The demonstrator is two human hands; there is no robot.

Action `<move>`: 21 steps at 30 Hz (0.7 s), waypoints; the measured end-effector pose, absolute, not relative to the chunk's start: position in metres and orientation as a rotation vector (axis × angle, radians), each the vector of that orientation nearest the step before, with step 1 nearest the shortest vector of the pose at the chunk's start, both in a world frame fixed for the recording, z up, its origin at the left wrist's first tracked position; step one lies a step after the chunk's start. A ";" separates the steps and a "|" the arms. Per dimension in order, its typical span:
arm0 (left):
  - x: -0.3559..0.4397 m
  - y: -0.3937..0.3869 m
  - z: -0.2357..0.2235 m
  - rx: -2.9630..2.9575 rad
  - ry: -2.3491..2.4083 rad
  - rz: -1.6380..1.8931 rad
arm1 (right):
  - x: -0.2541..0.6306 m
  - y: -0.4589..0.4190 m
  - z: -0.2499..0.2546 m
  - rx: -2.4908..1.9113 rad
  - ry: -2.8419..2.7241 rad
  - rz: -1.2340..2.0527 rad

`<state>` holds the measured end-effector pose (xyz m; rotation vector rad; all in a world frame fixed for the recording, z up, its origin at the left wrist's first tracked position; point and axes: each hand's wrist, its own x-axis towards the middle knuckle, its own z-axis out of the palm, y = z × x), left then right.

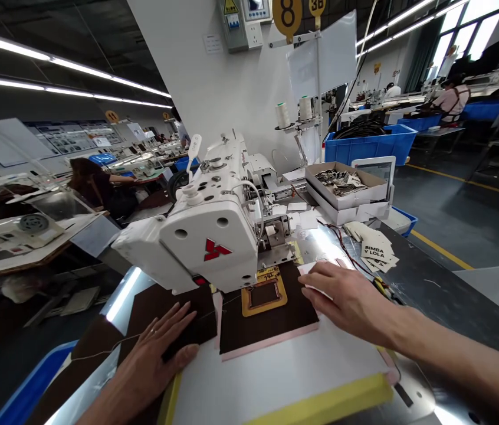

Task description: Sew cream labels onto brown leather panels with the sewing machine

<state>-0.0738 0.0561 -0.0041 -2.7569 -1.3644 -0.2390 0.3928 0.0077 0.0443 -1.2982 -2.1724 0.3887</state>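
Note:
A white sewing machine (207, 236) with a red logo stands before me. Beneath its head lies a dark brown panel (271, 333) with a pink edge, on a white board (285, 378) bordered in yellow. A yellow frame (264, 298) with a rectangular opening sits on the panel. My left hand (163, 339) is spread over another dark brown piece (152, 307) on the left, a ring on one finger. At the panel's right edge rests my right hand (342, 298), its fingers extended over a white edge; the thumb is hidden.
Right of the machine, a cardboard box (347, 186) holds many labels. Loose labels (376, 248) reading BIMBA Y LOLA lie on the metal table (435, 289). A blue crate (368, 144) stands behind. Thread spools (282, 115) are at the back. A co-worker (94, 186) sits left.

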 end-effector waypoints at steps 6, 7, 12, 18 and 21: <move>-0.031 0.057 0.010 -2.777 -1.307 -0.364 | 0.370 0.002 0.012 -1.271 -2.345 0.205; -0.020 0.054 0.008 -2.807 -1.260 -0.368 | 0.365 0.002 0.008 -1.266 -2.353 0.194; 0.013 0.034 -0.004 -2.896 -1.031 -0.235 | 0.358 -0.004 -0.009 -1.268 -2.379 0.206; 0.009 0.031 -0.004 -2.883 -0.967 -0.266 | 0.361 -0.005 -0.011 -1.255 -2.380 0.217; 0.010 0.032 -0.005 -2.881 -0.964 -0.274 | 0.360 -0.005 -0.010 -1.255 -2.382 0.203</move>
